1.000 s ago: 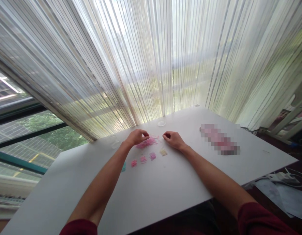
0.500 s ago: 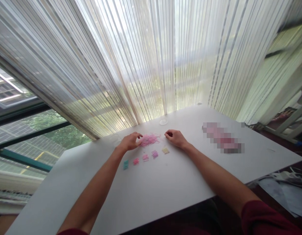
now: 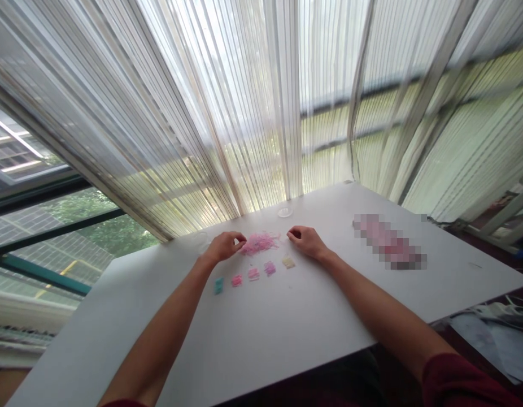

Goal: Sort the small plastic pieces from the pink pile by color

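Note:
A loose heap of small pink and purple strips point(image 3: 260, 243) lies on the white table between my hands. At the heap's left edge is my left hand point(image 3: 227, 246), thumb and forefinger pinched together; anything between them is too small to make out. My right hand point(image 3: 304, 239) rests just right of the heap, its fingers curled shut, and what they hold, if anything, is hidden. Nearer me runs a row of small sorted piles: teal point(image 3: 219, 285), coral-pink point(image 3: 236, 280), light pink point(image 3: 253, 273), purple point(image 3: 269, 268) and pale yellow point(image 3: 288, 262).
Behind the heap stands a clear round dish point(image 3: 285, 211). Another clear item point(image 3: 200, 240) lies left of my left hand. A pixelated pinkish object point(image 3: 388, 242) is on the table's right side. Sheer curtains point(image 3: 253, 141) hang along the far edge; cables point(image 3: 494, 310) lie beyond the right edge.
My left thumb and forefinger have closed from apart into a pinch at the heap's edge. My right hand has hardly moved. On the right, the curtain's folds have shifted, showing more window frame.

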The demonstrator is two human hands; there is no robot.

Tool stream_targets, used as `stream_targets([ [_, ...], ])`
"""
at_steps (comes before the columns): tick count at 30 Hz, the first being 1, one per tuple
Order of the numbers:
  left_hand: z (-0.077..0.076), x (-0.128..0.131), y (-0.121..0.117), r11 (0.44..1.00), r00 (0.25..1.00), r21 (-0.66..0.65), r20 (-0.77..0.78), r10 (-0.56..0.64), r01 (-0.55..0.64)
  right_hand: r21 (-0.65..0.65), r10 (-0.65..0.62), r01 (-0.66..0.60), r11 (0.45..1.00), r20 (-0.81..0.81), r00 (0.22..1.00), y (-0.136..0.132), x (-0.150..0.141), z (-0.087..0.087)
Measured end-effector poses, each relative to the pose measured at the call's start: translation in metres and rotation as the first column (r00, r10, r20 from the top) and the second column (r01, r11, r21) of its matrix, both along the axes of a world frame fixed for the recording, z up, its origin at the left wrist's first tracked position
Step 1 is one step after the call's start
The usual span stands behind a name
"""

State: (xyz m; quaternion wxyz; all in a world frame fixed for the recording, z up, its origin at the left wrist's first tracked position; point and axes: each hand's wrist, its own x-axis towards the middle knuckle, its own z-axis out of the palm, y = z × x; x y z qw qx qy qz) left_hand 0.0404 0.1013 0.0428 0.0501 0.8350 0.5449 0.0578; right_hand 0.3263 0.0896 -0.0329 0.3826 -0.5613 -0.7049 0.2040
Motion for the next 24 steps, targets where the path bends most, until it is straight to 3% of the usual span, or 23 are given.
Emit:
stream_targets([
  [5, -0.003, -0.003, 0.003, 1.000, 0.999, 0.000, 0.026, 0.022, -0.022, 0.009, 0.001, -0.001, 1.000, -0.006, 1.000, 0.000, 0.000, -0.001],
  [15, -0.002, -0.006, -0.010, 0.999, 0.997, -0.023, -0.077, -0.031, 0.030, 0.020, 0.001, -0.002, 1.000, 0.001, 1.000, 0.002, 0.001, -0.003],
  [24, -0.007, -0.006, -0.011, 0.999, 0.994, -0.034, -0.113, 0.005, -0.008, 0.025, -0.003, 0.003, 1.000, -0.008, 1.000, 0.002, 0.000, -0.004],
])
